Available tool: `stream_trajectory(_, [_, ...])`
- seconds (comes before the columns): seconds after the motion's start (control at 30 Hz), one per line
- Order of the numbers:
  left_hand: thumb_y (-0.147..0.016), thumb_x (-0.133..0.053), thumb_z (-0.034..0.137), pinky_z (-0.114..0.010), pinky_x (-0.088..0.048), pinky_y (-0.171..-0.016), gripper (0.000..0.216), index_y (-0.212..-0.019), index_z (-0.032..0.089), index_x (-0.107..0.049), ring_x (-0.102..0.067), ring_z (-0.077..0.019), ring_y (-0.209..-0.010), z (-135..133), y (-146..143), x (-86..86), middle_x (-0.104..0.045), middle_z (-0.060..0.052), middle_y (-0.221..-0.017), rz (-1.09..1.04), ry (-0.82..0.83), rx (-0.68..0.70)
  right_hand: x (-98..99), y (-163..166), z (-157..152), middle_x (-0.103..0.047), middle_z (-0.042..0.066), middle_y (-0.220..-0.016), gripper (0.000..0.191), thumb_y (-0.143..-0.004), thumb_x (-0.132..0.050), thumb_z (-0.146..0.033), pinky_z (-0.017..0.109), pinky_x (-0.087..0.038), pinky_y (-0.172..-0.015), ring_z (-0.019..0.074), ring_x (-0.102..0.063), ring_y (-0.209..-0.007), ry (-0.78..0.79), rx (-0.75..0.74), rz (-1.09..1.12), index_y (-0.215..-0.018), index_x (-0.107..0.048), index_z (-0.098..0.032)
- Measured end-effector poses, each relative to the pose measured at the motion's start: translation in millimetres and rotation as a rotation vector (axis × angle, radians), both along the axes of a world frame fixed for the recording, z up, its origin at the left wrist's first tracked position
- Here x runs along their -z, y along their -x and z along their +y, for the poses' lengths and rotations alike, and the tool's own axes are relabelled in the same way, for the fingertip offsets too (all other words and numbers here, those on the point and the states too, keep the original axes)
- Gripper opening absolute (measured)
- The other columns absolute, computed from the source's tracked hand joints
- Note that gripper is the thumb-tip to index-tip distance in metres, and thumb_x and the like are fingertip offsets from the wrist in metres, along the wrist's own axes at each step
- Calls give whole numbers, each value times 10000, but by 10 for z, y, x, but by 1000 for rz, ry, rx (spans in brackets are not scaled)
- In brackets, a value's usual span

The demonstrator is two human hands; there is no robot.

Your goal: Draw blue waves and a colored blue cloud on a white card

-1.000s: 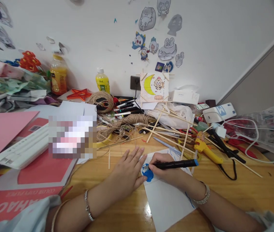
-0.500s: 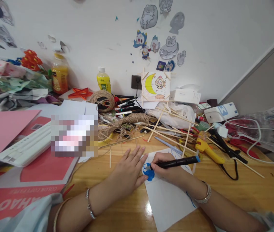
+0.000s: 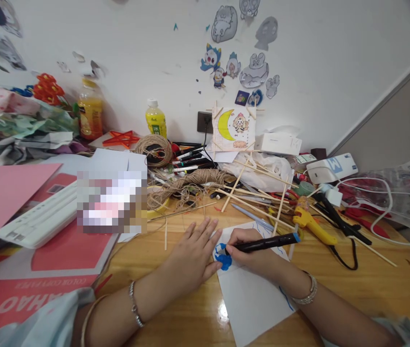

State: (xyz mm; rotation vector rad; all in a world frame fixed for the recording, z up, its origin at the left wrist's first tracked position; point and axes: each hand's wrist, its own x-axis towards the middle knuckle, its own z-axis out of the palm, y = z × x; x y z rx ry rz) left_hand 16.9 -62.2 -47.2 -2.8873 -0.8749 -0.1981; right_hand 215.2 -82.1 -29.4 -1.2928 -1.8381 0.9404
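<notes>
My right hand is closed around a black marker with a blue end, its tip at a blue-coloured patch on a white sheet of paper. Part of the patch's upper area is still white inside a blue outline. Lying flat, my left hand has its fingers spread, with fingertips and thumb at the paper's left edge. Blue wavy lines show near the sheet's top and right edges, partly hidden by my right hand and forearm.
Beyond the paper lie thin wooden sticks, a yellow glue gun and a bundle of twine. Two drink bottles stand by the wall. A red paper pack and a white power strip are at left.
Both hands, the marker and the paper keep nearly the same places. The whole view has shifted very slightly.
</notes>
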Motion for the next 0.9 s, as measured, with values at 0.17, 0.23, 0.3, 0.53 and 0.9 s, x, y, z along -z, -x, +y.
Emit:
stream_trajectory(0.17, [-931,-433,499,-489,-270,-1062,610,-1403,115,-382,-267,-338,-1376,0,0,-5,-296,-170,-1496,1,-12,-1,19,-5,2,-527,-26,-510,159,-724,-564,-197,197,-328,-445,92,-440,-465,-5,2,0,-568,-542,-180])
stream_trajectory(0.23, [-930,-436,495,-492,-273,-1060,607,-1401,116,-385,-271,-339,-1374,0,-2,-9,-297,-171,-1495,4,-9,-3,21,-8,0,-533,-25,-512,157,-728,-569,-196,198,-332,-448,92,-442,-467,-12,-2,8,-573,-548,-180])
stream_trajectory(0.3, [-928,-444,490,-497,-274,-1058,607,-1399,110,-388,-278,-345,-1370,0,-3,-11,-303,-180,-1490,4,-1,-3,18,-8,-3,-538,-25,-514,156,-732,-568,-192,199,-334,-448,93,-445,-466,-12,-6,7,-577,-551,-179])
stream_trajectory(0.53, [-932,-437,487,-497,-273,-1059,600,-1395,107,-391,-274,-344,-1371,-4,2,-9,-305,-186,-1489,-4,2,-5,0,8,-7,-557,-21,-528,159,-734,-562,-164,202,-353,-463,100,-470,-481,-14,4,-13,-576,-545,-181])
stream_trajectory(0.9, [-936,-426,484,-500,-274,-1058,607,-1404,101,-378,-272,-348,-1371,-2,0,-35,-298,-190,-1491,10,24,4,-5,1,-10,-581,-17,-533,153,-733,-575,-173,199,-354,-460,98,-480,-482,-4,-7,-25,-580,-575,-174])
